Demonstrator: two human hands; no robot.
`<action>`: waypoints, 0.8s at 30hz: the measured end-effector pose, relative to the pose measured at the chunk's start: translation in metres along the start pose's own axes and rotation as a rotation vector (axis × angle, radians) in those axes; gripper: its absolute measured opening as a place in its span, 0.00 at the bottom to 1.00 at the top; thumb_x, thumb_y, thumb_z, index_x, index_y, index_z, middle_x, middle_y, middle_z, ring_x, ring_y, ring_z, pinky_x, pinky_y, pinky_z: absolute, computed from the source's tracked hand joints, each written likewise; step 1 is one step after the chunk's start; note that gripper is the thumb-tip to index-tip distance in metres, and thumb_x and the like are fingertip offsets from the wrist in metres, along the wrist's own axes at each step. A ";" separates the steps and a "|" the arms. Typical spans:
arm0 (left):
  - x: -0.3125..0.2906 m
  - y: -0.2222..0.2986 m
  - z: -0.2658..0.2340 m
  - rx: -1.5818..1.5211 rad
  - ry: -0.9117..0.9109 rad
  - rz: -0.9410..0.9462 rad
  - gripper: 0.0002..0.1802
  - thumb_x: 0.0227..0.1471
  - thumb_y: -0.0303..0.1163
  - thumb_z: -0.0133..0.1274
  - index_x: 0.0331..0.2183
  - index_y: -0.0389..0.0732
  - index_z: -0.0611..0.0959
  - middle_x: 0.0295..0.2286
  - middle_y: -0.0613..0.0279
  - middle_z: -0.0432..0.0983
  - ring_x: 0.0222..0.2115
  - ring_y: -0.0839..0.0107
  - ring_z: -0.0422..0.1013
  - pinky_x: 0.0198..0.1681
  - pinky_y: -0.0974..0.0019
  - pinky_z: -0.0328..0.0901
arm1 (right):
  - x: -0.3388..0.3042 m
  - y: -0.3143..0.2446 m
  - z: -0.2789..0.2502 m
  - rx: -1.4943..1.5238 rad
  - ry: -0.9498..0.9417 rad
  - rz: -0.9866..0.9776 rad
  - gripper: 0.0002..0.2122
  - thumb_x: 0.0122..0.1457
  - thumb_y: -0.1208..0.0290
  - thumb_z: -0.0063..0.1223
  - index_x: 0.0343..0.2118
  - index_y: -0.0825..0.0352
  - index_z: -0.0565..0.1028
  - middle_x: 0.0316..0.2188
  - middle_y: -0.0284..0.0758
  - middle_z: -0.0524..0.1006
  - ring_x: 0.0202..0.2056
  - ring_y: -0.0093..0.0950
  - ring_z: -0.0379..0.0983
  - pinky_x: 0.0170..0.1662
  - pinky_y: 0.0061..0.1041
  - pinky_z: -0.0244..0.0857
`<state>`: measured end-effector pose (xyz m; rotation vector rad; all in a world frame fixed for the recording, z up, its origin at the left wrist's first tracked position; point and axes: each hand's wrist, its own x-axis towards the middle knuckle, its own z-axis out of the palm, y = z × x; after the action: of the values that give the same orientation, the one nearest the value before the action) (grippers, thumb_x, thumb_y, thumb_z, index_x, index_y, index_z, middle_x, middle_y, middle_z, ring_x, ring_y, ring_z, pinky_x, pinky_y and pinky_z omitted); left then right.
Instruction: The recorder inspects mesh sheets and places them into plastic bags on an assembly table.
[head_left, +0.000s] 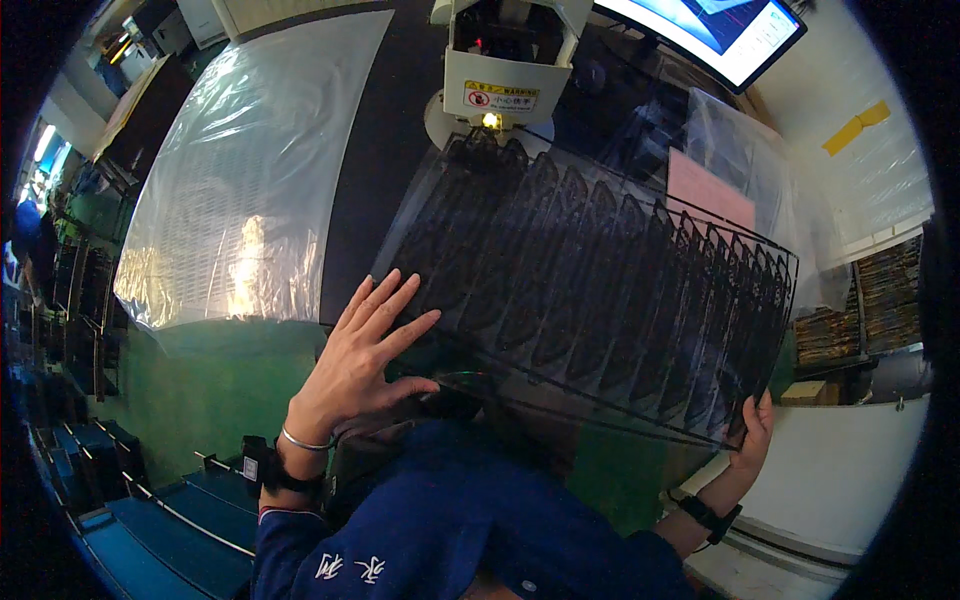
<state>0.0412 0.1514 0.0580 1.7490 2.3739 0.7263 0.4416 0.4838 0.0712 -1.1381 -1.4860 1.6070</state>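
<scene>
film sheet (590, 290), dark-patterned and partly transparent, lies slantwise in front of the person; its far left end sits beneath the machine head (505, 85). left hand (375, 340): open, fingers spread, placed over the near left corner; contact pressure cannot be told. right hand (755, 432): closed on the near right corner of the film sheet.

surroundings: the machine head, white with a warning label (500, 96) and a lit lamp (492, 121), stands over the far left end and blocks the view behind it. a clear plastic cover (235, 170) lies on the left of the dark table (372, 170). pink paper (708, 188) lies along the far right edge, next to clear plastic wrap (735, 135). a monitor (705, 35) stands at the far right. a blue-shelved rack (175, 525) is at lower left; a white cabinet (840, 460) stands near the right hand.
</scene>
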 end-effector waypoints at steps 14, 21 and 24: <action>-0.002 -0.001 0.000 -0.033 0.007 -0.009 0.45 0.27 0.47 0.66 0.51 0.48 0.70 0.57 0.52 0.54 0.58 0.53 0.49 0.60 0.48 0.43 | 0.003 0.002 -0.002 0.041 -0.002 -0.022 0.22 0.58 0.75 0.45 0.56 0.67 0.58 0.49 0.33 0.69 0.41 0.24 0.72 0.37 0.20 0.69; -0.014 -0.002 -0.007 -0.077 0.064 -0.084 0.48 0.27 0.42 0.66 0.54 0.47 0.67 0.56 0.52 0.55 0.58 0.53 0.51 0.60 0.48 0.44 | 0.000 -0.005 -0.017 -0.152 -0.179 -0.058 0.32 0.47 0.78 0.51 0.57 0.72 0.56 0.53 0.37 0.64 0.53 0.29 0.61 0.57 0.27 0.51; -0.022 -0.001 -0.002 -0.035 0.044 -0.047 0.47 0.27 0.40 0.66 0.54 0.47 0.67 0.56 0.52 0.55 0.58 0.53 0.51 0.60 0.48 0.45 | -0.006 -0.006 -0.020 -0.119 -0.232 -0.070 0.36 0.42 0.77 0.54 0.58 0.73 0.55 0.54 0.37 0.64 0.55 0.30 0.59 0.59 0.28 0.47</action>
<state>0.0474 0.1303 0.0551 1.6751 2.4063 0.8027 0.4618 0.4876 0.0787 -0.9772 -1.7714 1.6650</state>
